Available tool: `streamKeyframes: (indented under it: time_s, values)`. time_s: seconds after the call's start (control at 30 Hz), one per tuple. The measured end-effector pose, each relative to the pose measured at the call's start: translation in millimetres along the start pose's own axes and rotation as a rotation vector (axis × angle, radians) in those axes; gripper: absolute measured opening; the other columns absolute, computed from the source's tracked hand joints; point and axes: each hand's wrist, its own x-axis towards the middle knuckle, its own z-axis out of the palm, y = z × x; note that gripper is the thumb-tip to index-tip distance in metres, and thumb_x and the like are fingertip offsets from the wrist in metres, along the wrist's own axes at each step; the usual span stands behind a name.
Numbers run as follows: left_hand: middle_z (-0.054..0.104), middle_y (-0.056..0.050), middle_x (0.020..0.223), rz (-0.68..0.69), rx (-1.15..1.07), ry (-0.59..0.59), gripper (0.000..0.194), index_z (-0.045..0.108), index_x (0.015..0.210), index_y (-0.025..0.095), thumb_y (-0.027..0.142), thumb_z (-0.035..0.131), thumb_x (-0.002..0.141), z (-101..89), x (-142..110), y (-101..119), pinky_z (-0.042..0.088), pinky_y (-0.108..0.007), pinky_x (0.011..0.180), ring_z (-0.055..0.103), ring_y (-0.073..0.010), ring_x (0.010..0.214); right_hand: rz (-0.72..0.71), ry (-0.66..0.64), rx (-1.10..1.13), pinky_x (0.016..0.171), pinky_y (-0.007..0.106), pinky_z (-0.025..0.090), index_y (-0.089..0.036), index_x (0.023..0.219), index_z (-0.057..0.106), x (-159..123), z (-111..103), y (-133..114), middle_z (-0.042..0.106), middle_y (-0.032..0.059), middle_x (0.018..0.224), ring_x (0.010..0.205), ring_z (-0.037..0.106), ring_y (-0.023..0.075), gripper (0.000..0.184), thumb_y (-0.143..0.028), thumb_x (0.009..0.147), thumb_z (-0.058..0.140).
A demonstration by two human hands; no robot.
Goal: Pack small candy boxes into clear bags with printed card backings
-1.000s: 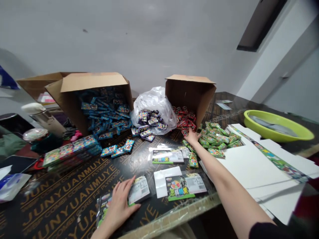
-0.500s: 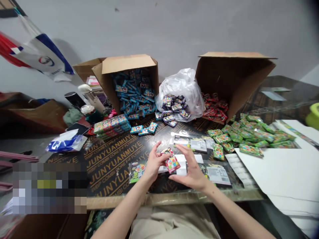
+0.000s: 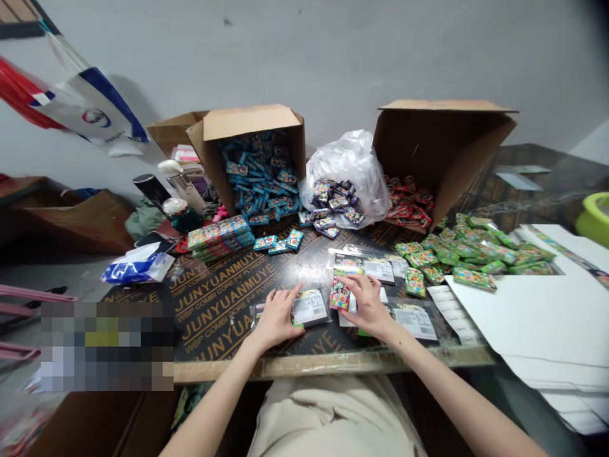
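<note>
While a crinkled blue-and-white plastic packet (image 3: pixel 137 264) lay at the left end of the dark, lettered plywood surface (image 3: pixel 209 317), bottles (image 3: pixel 183 184) stood behind it and a block of stacked small boxes (image 3: pixel 221 236) sat to its right. A cardboard carton (image 3: pixel 252 120), tipped on its side, held a heap of glossy blue packs (image 3: pixel 264 181); 3 loose ones lay in front. The left hand (image 3: pixel 277 317) rested over a flat, clear-sleeved card (image 3: pixel 311 307), its grip loosely spread, hiding part of the print. Farther back, a crumpled translucent bag (image 3: pixel 349 149) held purple packs (image 3: pixel 335 195), some outside its mouth. The right hand (image 3: pixel 373 308) had its grip closed on a red pack (image 3: pixel 339 296), a small flat rectangle between both hands, and partly covered another sleeved card (image 3: pixel 416 324). A 2nd carton (image 3: pixel 469 139) held red packs (image 3: pixel 409 206) low inside. Green packs (image 3: pixel 476 247) were heaped beside smooth white sheets (image 3: pixel 509 317), near a yellow-green basin (image 3: pixel 594 219).
</note>
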Motion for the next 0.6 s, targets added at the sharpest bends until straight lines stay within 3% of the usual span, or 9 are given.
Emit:
streamKeyframes:
  time_s: [0.1, 0.23, 0.37, 0.47, 0.53, 0.6]
  values:
    - [0.052, -0.009, 0.117, 0.04, 0.001, 0.051, 0.101, 0.017, 0.139, 0.02, 0.034, 0.069, 0.054, -2.1, -6, 0, 0.018, -0.047, 0.104, 0.047, -0.026, 0.108, -0.014, -0.067, 0.065, 0.099, 0.046, 0.016, -0.024, 0.128, 0.036, -2, 2, 2, 0.047, 0.0093, 0.123, 0.115, 0.042, 0.0273, 0.071, -0.027, 0.064, 0.065]
    - [0.049, -0.008, 0.125, 0.112, -0.064, 0.048, 0.103, 0.011, 0.14, 0.022, 0.035, 0.069, 0.055, -10.8, -10, 8, 0.014, -0.048, 0.106, 0.045, -0.0253, 0.113, -0.053, -0.217, 0.258, 0.099, 0.04, 0.023, -0.024, 0.13, 0.032, -3, -4, 0, 0.045, 0.0077, 0.129, 0.118, 0.04, 0.026, 0.079, -0.037, 0.062, 0.07]
    - [0.05, -0.009, 0.124, 0.071, -0.086, 0.104, 0.1, 0.014, 0.139, 0.021, 0.034, 0.069, 0.056, -15.8, -10, 12, 0.017, -0.049, 0.105, 0.046, -0.0265, 0.113, 0.022, -0.05, 0.265, 0.101, 0.044, 0.018, -0.025, 0.134, 0.026, -3, -8, -10, 0.045, 0.01, 0.13, 0.121, 0.037, 0.0292, 0.09, -0.049, 0.059, 0.072]
    - [0.051, -0.009, 0.122, 0.057, -0.09, 0.135, 0.098, 0.014, 0.139, 0.021, 0.035, 0.068, 0.058, -15.9, -6, 14, 0.022, -0.048, 0.102, 0.048, -0.0272, 0.111, 0.04, -0.085, 0.312, 0.102, 0.045, 0.014, -0.027, 0.137, 0.02, -4, -9, -18, 0.053, 0.008, 0.122, 0.116, 0.046, 0.0248, 0.071, -0.044, 0.078, 0.056]
    - [0.052, -0.009, 0.121, 0.072, -0.073, 0.129, 0.098, 0.012, 0.139, 0.021, 0.035, 0.067, 0.059, -14.4, -3, 14, 0.024, -0.048, 0.101, 0.048, -0.0276, 0.109, 0.028, -0.155, 0.307, 0.102, 0.045, 0.014, -0.029, 0.137, 0.02, -5, -13, -10, 0.051, 0.007, 0.126, 0.116, 0.046, 0.023, 0.061, -0.039, 0.083, 0.048]
    - [0.053, -0.009, 0.12, 0.071, -0.036, 0.121, 0.099, 0.011, 0.14, 0.021, 0.036, 0.066, 0.059, -11.1, -2, 10, 0.024, -0.048, 0.101, 0.049, -0.0274, 0.108, 0.106, -0.061, 0.162, 0.102, 0.045, 0.014, -0.028, 0.136, 0.023, -6, -25, 14, 0.043, 0.0074, 0.133, 0.123, 0.037, 0.0248, 0.064, -0.036, 0.079, 0.051]
